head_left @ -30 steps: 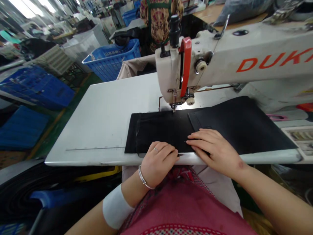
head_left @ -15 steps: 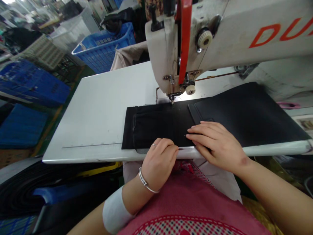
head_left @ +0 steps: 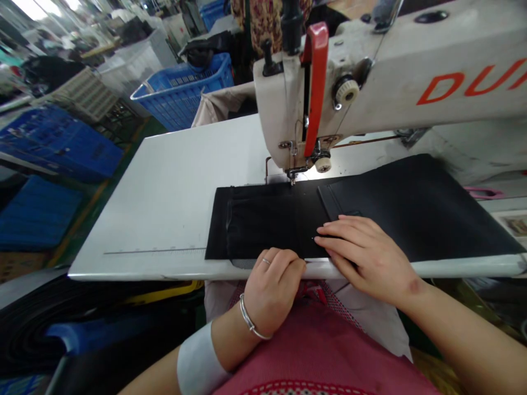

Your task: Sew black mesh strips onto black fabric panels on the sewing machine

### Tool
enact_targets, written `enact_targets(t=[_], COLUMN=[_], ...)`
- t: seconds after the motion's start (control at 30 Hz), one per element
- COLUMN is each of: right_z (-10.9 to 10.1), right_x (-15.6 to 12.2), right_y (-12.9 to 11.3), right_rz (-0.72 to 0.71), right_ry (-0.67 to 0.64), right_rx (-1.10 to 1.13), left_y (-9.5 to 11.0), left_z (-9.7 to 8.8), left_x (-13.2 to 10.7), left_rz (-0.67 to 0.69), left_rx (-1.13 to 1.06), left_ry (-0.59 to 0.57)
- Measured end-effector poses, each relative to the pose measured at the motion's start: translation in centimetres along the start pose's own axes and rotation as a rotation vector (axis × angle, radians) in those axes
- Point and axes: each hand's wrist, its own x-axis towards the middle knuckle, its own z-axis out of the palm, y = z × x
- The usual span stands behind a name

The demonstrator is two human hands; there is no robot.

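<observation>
A black fabric piece [head_left: 370, 208] lies flat on the white sewing table [head_left: 173, 192], its far edge under the needle and presser foot [head_left: 293, 175] of a white sewing machine [head_left: 370, 82]. My left hand [head_left: 274, 285] has its fingers curled and pinches the fabric's near edge at the table's front rim. My right hand [head_left: 362, 255] lies flat on the cloth with fingers stretched out to the left, pressing it down just right of the left hand.
Blue plastic crates [head_left: 185, 90] and stacked blue bins [head_left: 53, 142] stand to the left beyond the table. Another person in a patterned top [head_left: 263, 22] stands behind the machine. A pink object [head_left: 481, 192] lies at the right under the machine arm.
The hands stay almost where they were; my left hand has slid slightly back toward the table's front edge. The view has shifted a little.
</observation>
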Motion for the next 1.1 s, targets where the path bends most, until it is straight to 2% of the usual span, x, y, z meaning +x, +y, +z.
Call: enact_targets(t=[0.13,0.23,0.33,0.4,0.5,0.57,0.63,0.77,1.1], right_z=[-0.1,0.2,0.6,0.7,0.6,0.4,0.3,0.3,-0.3], right_x=[-0.1,-0.5,-0.7,-0.7,-0.4,-0.2,-0.2,0.0,1.3], right_y=[-1.6,-3.5,-4.7,-5.0,-4.9,-4.9,-4.9,-4.9,-4.6], right_rz=[-0.044,-0.045,0.004,0.011,-0.010,-0.017,-0.015,-0.008,-0.051], right_ry=[-0.045,-0.118,-0.131,-0.113,-0.089,-0.096,-0.112,-0.113,-0.079], right_rx=[0.006,0.070,0.110,0.122,0.126,0.124,0.123,0.148,0.097], left_y=[-0.1,0.0,0.2,-0.1,-1.6,-3.1,-4.6,-6.5,-6.9], left_z=[0.6,0.4,-1.5,-3.2,-4.8,-4.4,-3.3,-1.3,-1.3], left_x=[-0.4,-0.7,0.0,1.4,4.6,6.5,7.7,7.8,6.9], left_rz=[0.036,0.066,0.098,0.136,0.185,0.187,0.186,0.218,0.181], left_rx=[0.012,0.009,0.056,0.076,0.120,0.180,0.218,0.218,0.162], left_ry=[0.061,0.085,-0.023,-0.115,-0.109,-0.086,-0.110,-0.157,-0.186])
